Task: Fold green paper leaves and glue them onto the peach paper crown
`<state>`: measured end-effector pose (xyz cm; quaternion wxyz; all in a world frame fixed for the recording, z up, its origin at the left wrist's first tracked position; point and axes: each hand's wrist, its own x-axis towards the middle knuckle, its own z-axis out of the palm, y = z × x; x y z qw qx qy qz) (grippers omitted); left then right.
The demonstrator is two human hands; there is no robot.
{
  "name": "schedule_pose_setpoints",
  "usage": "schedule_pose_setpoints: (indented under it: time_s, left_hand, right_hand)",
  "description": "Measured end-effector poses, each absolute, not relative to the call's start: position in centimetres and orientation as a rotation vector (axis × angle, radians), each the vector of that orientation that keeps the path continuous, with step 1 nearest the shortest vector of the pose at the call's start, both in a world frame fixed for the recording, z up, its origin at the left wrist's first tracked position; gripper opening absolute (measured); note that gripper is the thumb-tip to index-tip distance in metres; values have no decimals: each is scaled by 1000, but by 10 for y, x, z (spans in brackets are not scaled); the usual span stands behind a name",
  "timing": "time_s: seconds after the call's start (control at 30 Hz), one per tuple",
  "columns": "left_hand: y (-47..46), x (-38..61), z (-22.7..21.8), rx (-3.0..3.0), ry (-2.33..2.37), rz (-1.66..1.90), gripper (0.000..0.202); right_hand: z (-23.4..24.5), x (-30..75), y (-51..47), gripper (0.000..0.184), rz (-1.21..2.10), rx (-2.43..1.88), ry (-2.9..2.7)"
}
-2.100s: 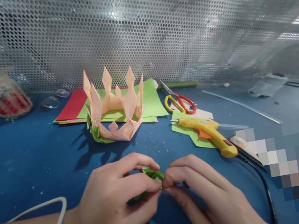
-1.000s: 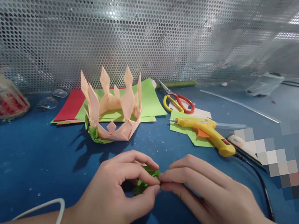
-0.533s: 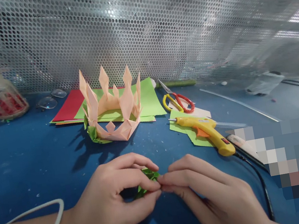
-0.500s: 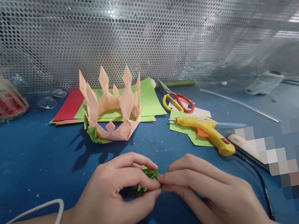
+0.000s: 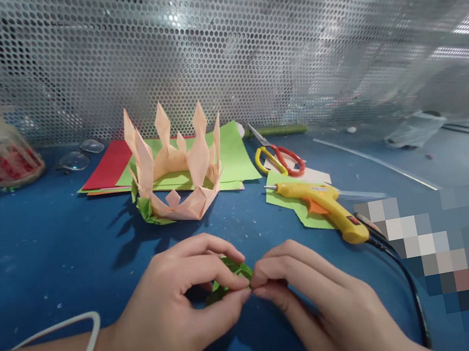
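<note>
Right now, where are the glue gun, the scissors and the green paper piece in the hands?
glue gun (image 5: 319,204), head view, on the yellow body by the orange trigger.
scissors (image 5: 290,159), head view, on the red handle loop.
green paper piece (image 5: 229,273), head view, on the folded part showing between the fingertips.

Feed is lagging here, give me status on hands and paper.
Left hand and right hand both pinch small green folded paper. Fingertips meet over blue table. Nothing between them.

A blue bench (image 5: 49,256), flecked with paper scraps, runs back to a perforated metal screen (image 5: 238,41) glinting under bright light.
</note>
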<state>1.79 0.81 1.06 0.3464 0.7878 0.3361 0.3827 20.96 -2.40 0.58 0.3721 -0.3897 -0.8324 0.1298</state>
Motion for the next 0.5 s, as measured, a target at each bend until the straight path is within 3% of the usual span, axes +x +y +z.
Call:
schedule_pose_setpoints:
  time_s: [0.5]
  left_hand:
    - [9, 20, 14, 2057, 888, 993, 19]
  right_hand:
    - [6, 206, -26, 19, 410, -1046, -2115]
